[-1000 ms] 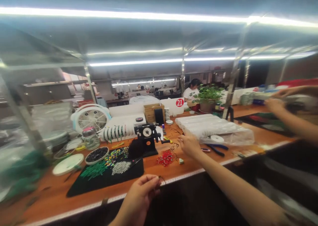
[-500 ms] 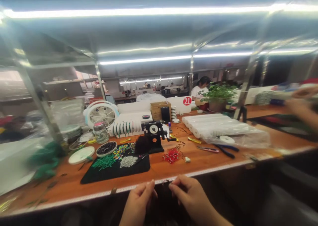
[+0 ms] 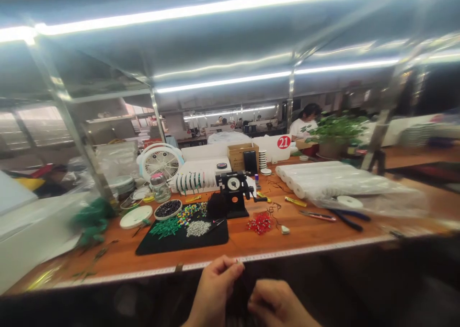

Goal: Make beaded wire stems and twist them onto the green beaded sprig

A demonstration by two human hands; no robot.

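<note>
My left hand point(image 3: 220, 285) is pinched at the table's front edge, thumb against the fingertips, with something too small to name, showing a speck of red. Lower and to its right, my right hand point(image 3: 276, 302) has its fingers curled together; what they hold, if anything, is hidden. Beyond them a black mat point(image 3: 212, 238) bears silver beads point(image 3: 198, 228), green pieces point(image 3: 165, 227) and multicoloured beads point(image 3: 187, 214). Red beads point(image 3: 260, 224) lie on the wood right of the mat, near a small white object point(image 3: 285, 230). A black crank device with a dial point(image 3: 234, 193) stands behind.
White rolls in plastic point(image 3: 330, 178), pliers point(image 3: 350, 218) and a cutter point(image 3: 318, 216) lie to the right. A fan point(image 3: 161, 164), a glass jar point(image 3: 160, 190) and a bowl of dark beads point(image 3: 167, 209) stand at the left. A person point(image 3: 302, 126) sits beyond the plant point(image 3: 334, 133).
The view has turned, shifting the table's contents rightward. My right hand has dropped lower and curled in, apart from my left hand. The other person's arm at the right has left the view.
</note>
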